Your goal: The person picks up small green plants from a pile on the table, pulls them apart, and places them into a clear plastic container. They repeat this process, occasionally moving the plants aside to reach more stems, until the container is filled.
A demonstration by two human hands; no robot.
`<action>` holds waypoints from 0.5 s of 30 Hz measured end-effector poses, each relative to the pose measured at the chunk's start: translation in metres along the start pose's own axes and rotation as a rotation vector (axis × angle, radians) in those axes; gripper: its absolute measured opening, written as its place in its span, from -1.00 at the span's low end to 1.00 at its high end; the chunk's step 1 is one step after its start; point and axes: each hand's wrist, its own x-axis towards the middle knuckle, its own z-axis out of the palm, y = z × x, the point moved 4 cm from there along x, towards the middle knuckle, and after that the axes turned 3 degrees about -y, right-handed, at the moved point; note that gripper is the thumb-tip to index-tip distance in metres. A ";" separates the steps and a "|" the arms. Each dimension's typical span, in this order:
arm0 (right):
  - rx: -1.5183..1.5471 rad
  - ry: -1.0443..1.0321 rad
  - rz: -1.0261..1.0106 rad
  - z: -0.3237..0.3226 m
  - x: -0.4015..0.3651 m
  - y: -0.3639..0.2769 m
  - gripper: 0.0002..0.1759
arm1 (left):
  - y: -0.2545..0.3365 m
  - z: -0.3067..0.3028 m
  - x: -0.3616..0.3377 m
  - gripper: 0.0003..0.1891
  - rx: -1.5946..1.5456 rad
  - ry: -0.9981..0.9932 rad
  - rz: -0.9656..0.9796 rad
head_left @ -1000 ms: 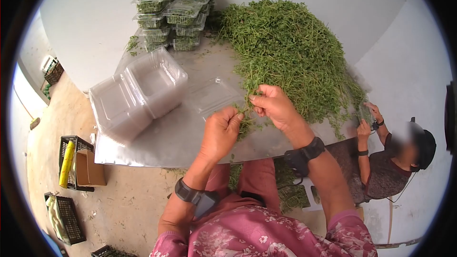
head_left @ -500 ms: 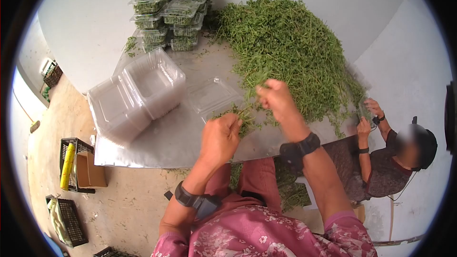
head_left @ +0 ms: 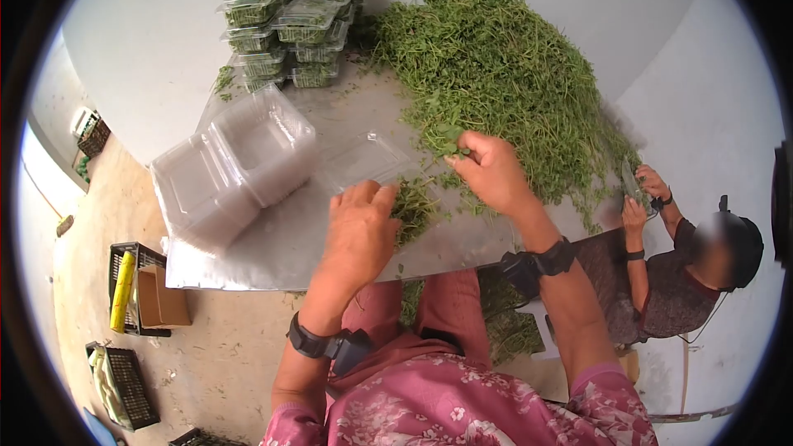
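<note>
A stack of empty clear plastic clamshells [head_left: 235, 161] stood at the left of the dull steel table [head_left: 273, 252], with one open clamshell [head_left: 363, 161] just beyond the left hand [head_left: 359, 227]. That hand's fingers were curled tight on a small bunch of sprigs [head_left: 413, 211], lying just to its right. The right hand [head_left: 494, 172], the nearer to the heap of cut herbs [head_left: 496, 66], pinched a leafy sprig [head_left: 453, 142] at the near edge of the thin, tangled stems.
</note>
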 end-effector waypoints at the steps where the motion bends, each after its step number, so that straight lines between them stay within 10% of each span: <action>1: -0.107 0.008 -0.071 0.002 -0.002 -0.013 -0.82 | -0.002 -0.007 -0.001 -0.65 0.006 0.058 -0.014; 7: -0.180 -0.143 -0.281 0.034 -0.012 -0.016 -0.74 | -0.008 -0.032 -0.002 -0.76 -0.176 0.342 -0.171; 15: -0.210 -0.134 -0.136 0.024 -0.009 -0.002 -0.73 | 0.007 0.004 0.000 -0.70 -0.240 0.074 -0.034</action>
